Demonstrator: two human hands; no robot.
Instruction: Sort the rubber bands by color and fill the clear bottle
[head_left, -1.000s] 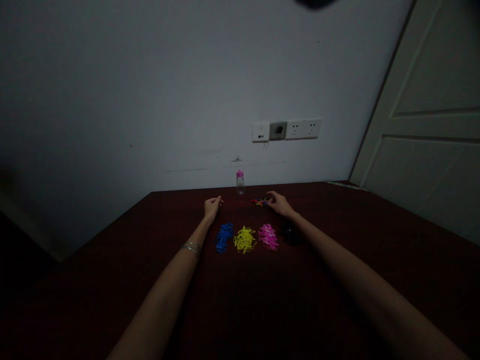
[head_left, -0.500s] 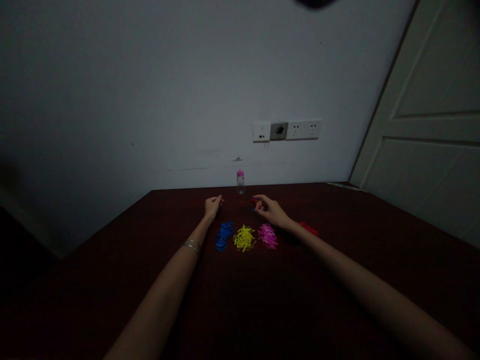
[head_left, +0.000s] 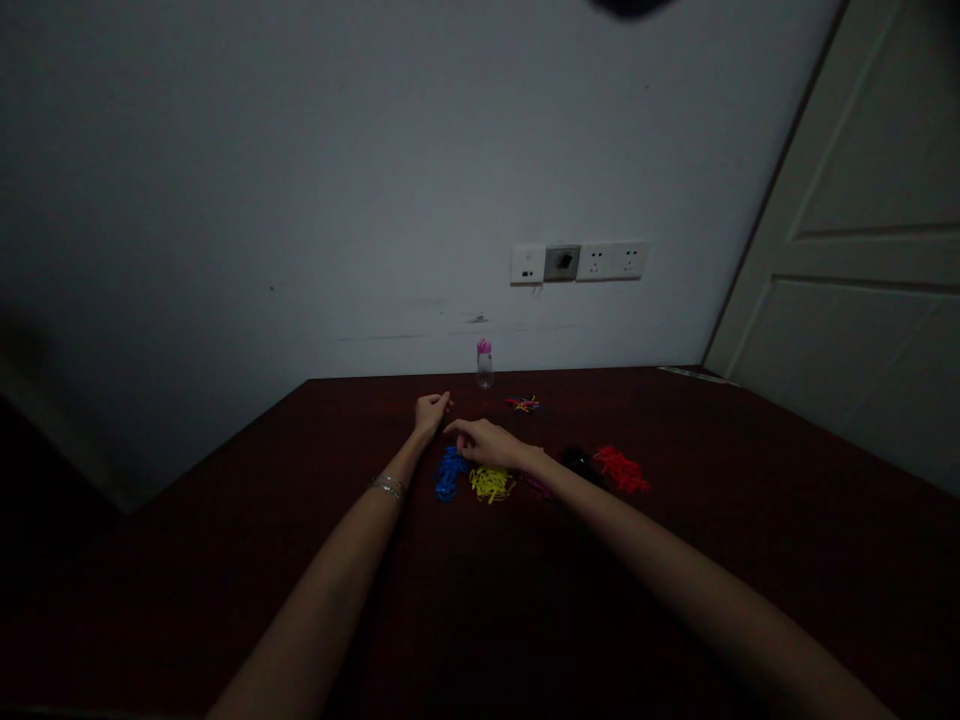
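Observation:
Piles of small strips lie in a row on the dark red table: blue (head_left: 450, 474), yellow (head_left: 491, 485), pink (head_left: 537, 486), black (head_left: 581, 464) and red (head_left: 621, 469). My right hand (head_left: 484, 441) hovers over the blue and yellow piles, fingers apart and index finger stretched left, with nothing visible in it. Its forearm partly covers the pink and black piles. Beyond the blue pile my left hand (head_left: 433, 411) rests on the table, fingers closed; what they hold, if anything, is too small to make out. A small mixed-colour heap (head_left: 523, 404) lies farther back.
A clear bottle with a pink top (head_left: 485, 365) stands near the table's back edge. Behind it is a grey wall with a row of sockets (head_left: 579, 262). A pale panelled door (head_left: 862, 250) is at the right.
My right hand has moved left and nearer, from the mixed heap to above the blue and yellow piles. The mixed heap, the black pile and more of the red pile now show.

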